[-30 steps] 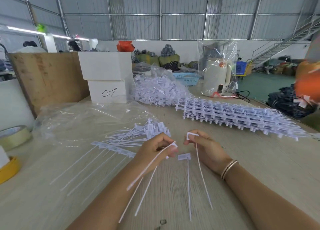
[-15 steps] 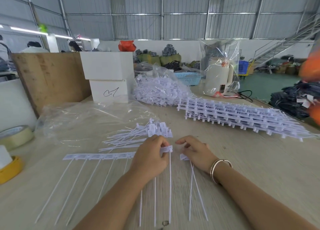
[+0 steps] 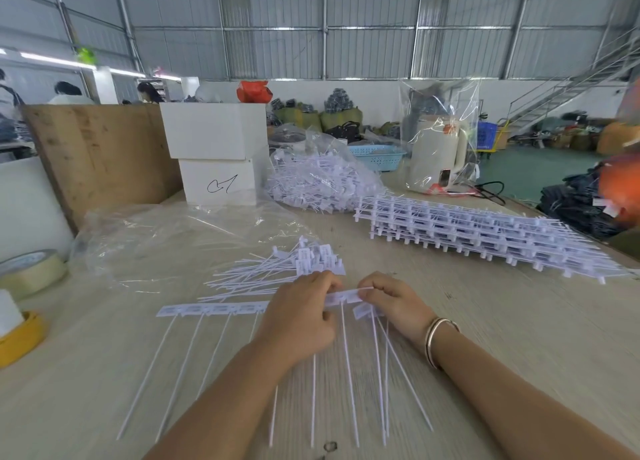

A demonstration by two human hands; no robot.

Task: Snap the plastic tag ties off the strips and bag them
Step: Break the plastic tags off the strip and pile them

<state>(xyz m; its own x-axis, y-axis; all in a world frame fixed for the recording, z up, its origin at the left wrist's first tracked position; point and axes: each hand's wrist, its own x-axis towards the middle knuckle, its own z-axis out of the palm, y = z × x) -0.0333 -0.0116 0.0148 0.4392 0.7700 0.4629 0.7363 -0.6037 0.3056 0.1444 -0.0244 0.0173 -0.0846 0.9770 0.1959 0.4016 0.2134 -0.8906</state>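
Note:
A white strip of tag ties [image 3: 211,310] lies flat on the wooden table [image 3: 502,321], its thin tails pointing toward me. My left hand [image 3: 299,316] grips the strip near its right end. My right hand [image 3: 391,302] pinches the end tie [image 3: 349,297] of that strip. Two loose ties [image 3: 367,311] lie under my right hand. A heap of snapped-off ties [image 3: 287,269] sits just beyond my hands. To its left an empty clear plastic bag [image 3: 166,241] lies spread out. A stack of full strips [image 3: 485,238] rests at the right.
A filled bag of ties [image 3: 322,182] stands behind, beside two white boxes [image 3: 216,154] and a bagged white kettle [image 3: 438,154]. Tape rolls [image 3: 29,272] lie at the left edge. A wooden board [image 3: 100,154] leans at the back left. People work in the far left background.
The strip has come down flat on the table and my hands have closed in on its right end. The earlier snapped ties now lie under my right hand.

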